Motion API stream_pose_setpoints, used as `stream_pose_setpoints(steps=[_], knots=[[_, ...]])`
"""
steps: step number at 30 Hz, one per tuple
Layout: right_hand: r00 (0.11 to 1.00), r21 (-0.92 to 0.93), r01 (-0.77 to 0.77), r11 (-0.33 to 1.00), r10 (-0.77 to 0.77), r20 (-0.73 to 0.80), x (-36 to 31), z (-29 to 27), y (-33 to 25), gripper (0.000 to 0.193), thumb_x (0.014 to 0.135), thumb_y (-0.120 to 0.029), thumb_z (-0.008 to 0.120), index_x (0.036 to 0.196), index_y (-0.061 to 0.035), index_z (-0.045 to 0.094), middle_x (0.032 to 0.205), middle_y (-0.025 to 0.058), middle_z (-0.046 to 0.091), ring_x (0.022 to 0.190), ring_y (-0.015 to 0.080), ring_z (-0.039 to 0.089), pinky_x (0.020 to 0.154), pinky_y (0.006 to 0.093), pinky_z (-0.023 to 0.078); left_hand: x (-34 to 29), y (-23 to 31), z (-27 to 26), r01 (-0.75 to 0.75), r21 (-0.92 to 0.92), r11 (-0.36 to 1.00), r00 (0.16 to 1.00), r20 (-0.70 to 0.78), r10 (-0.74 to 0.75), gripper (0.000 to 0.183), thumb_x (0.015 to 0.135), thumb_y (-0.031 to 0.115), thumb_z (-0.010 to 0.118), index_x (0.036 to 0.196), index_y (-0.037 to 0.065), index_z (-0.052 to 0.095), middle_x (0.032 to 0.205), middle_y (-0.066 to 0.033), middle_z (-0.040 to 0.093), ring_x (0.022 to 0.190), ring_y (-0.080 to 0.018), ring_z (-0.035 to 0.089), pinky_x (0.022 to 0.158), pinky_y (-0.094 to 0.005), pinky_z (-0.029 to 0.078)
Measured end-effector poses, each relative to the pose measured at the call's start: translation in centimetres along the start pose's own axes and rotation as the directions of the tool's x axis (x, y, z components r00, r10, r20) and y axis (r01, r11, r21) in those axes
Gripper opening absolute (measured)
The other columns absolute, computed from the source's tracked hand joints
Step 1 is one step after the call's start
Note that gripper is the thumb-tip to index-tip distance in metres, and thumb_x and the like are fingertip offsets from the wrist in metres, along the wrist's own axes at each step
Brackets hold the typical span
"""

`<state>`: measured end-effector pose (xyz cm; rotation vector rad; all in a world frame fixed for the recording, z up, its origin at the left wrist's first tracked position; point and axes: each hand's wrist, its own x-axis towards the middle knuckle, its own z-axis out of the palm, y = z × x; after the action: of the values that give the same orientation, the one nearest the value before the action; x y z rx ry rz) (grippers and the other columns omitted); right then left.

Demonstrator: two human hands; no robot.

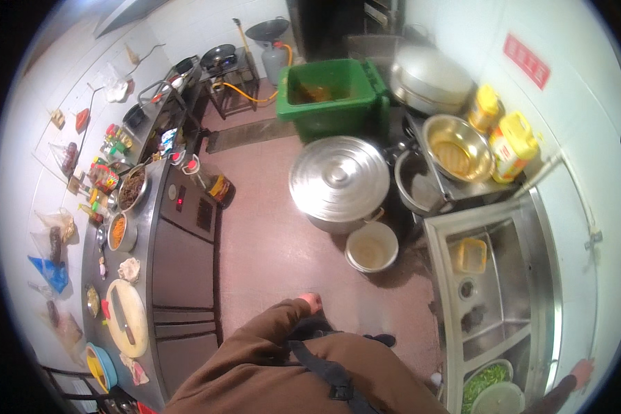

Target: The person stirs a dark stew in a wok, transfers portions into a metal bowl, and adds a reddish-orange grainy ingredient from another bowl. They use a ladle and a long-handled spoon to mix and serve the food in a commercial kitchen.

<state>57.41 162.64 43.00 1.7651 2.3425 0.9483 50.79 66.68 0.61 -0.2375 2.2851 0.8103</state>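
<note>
- Left hand (pixel 311 302): small in view, seemingly curled, nothing seen in it; closure cannot be told. Nearest item: white bucket (pixel 372 247), on the floor beside the big lidded pot (pixel 339 181).
- Right hand (pixel 584 372): blurred, near the wall beyond the sink (pixel 436 276); grip cannot be told. Bowl of greens (pixel 486 381) is nearest, at the sink's near end.
- Good practice, in my judgement: step clear of bucket and pot; keep the right sleeve off the greens.
- Count: one bucket, one big lidded pot, one green bin (pixel 324 114), two yellow jugs (pixel 514 143), one knife (pixel 122 314).
</note>
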Motion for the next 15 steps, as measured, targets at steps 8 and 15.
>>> stream_pose_setpoints(steps=[8,15], knots=[[0.845,0.978,0.194,0.081,-0.520,-0.125,-35.5,1.3,-31.2,0.023,0.095,-0.015,0.050,0.099,0.0021,0.065,0.086,0.0158,0.067,0.081,0.0276,0.063,0.076,0.0419,0.051,0.0,-15.9,-13.7,0.289,-0.692,0.662,0.928,0.033,-0.372,0.024,0.092,0.017,0.056,0.110,0.003,0.064,0.086,-0.0130,0.069,0.068,-0.0225,0.066,0.058,-0.0379,0.056],[0.112,0.808,0.586,0.060,-0.994,-0.008,-63.5,-14.5,-47.0,0.032,0.082,-0.024,0.069,0.104,-0.0002,0.071,0.095,0.0188,0.073,0.090,0.0285,0.071,0.084,0.0375,0.054,-0.9,-21.4,-22.4,0.122,-0.953,0.279,0.884,-0.023,-0.466,0.018,0.095,0.021,0.057,0.105,0.006,0.059,0.088,-0.0113,0.067,0.065,-0.0211,0.063,0.061,-0.0380,0.056]])
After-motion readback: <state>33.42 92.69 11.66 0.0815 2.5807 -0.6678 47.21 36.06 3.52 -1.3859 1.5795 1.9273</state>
